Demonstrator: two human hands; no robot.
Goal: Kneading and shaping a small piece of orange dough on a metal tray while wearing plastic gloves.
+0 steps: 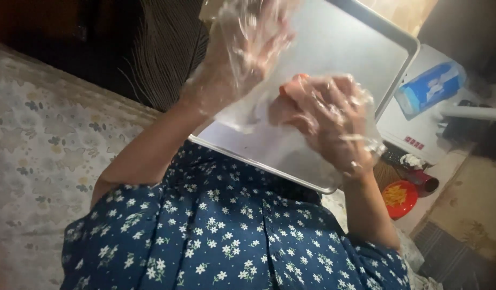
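Observation:
Both my hands wear thin clear plastic gloves and hover over a metal baking tray (361, 53) resting on my lap. My right hand (334, 121) is closed around an orange lump of food (287, 88), only a small edge of which shows between the fingers. My left hand (248, 43) is raised just above and to the left of it, fingers spread, holding nothing; its loose glove hangs down toward the tray. My dark blue dress with small white flowers (221, 231) fills the lower middle of the view.
A floral bedcover (49, 150) lies to the left. To the right are a blue packet (430, 86) on a white appliance (414, 134), a red bowl of yellow food (398, 197) and a red cup (424, 182) on the floor.

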